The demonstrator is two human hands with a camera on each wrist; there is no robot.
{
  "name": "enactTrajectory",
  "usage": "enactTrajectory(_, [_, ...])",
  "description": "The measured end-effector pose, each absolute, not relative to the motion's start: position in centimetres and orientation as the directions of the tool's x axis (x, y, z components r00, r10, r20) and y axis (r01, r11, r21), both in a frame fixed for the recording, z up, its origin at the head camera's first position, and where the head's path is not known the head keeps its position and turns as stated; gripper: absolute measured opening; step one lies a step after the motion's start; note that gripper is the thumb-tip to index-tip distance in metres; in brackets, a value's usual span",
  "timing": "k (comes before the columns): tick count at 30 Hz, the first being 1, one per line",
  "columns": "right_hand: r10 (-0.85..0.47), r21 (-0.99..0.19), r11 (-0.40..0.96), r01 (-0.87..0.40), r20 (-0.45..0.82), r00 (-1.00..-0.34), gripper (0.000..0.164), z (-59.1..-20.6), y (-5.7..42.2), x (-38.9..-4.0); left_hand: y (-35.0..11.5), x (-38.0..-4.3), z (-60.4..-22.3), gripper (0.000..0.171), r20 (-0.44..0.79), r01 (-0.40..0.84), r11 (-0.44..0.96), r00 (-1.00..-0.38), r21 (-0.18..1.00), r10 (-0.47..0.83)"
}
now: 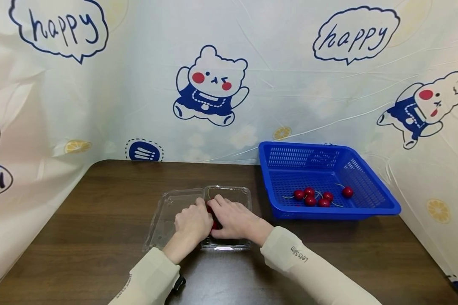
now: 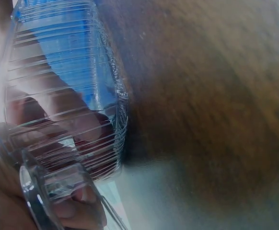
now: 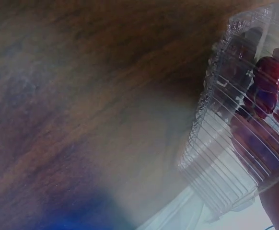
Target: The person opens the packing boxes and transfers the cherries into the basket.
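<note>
A clear plastic clamshell box [image 1: 229, 245] stands on the table, its lid [image 1: 162, 220] folded out flat to the left. My left hand [image 1: 194, 220] grips the box's hinge-side rim; in the left wrist view its curled fingers [image 2: 79, 213] show beside the clear plastic edge. My right hand [image 1: 236, 218] reaches into the box from the right, fingers and thumb spread around red cherries [image 1: 214, 223]. Through the ribbed wall in the right wrist view, the cherries [image 3: 269, 74] sit beside the right hand's fingers. The hands partly hide the cherries in the box.
A blue plastic basket [image 1: 269, 182] stands at the back right, with several stemmed cherries [image 1: 309, 197] on its floor. The brown wooden table [image 1: 80, 237] meets a printed cloth [image 1: 149, 84] at the back and sides.
</note>
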State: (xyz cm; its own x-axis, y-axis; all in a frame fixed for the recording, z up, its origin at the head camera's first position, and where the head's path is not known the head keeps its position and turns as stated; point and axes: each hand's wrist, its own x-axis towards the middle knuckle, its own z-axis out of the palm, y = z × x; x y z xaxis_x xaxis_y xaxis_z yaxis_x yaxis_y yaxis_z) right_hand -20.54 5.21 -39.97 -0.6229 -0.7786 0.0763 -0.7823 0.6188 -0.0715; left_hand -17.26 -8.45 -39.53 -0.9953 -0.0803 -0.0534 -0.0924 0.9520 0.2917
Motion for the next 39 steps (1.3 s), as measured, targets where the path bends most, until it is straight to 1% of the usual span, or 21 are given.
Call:
enactTrajectory(7, [-0.770,-0.118,0.623,-0.773,0.081,-0.633,0.051,-40.09,5.21,-20.69,-8.38,-17.33,-39.51,0.024,-0.068,-0.098,0.952,-0.994,0.290,-0.082])
enactTrajectory(14, [-0.772,-0.120,0.620,-0.775,0.087,-0.630,0.048,-40.06,5.29,-20.77,-8.39,-17.35,-39.51,0.024,-0.069,-0.098,0.952,-0.994,0.291,-0.081])
enactTrajectory(18, [-0.769,-0.126,0.625,-0.770,0.068,-0.635,0.048,-40.09,5.33,-20.79,-8.38,-17.35,-39.59,0.024,-0.061,-0.098,0.951,-0.995,0.293,-0.084])
enactTrajectory(27, [-0.712,-0.113,0.699,-0.706,-0.024,-0.702,0.055,-39.95,5.35,-20.65,-8.42,-17.35,-39.62,0.024,-0.062,-0.100,0.951,-0.994,0.294,-0.086])
enactTrajectory(34, [-0.692,-0.027,0.722,-0.691,-0.038,-0.721,0.037,-40.04,5.42,-20.61,-8.40,-17.35,-39.60,0.024,-0.058,-0.096,0.951,-0.995,0.294,-0.082])
enactTrajectory(39, [-0.685,0.015,0.728,-0.685,-0.022,-0.728,0.029,-40.11,5.38,-20.65,-8.37,-17.33,-39.51,0.024,-0.056,-0.096,0.950,-0.995,0.298,-0.083])
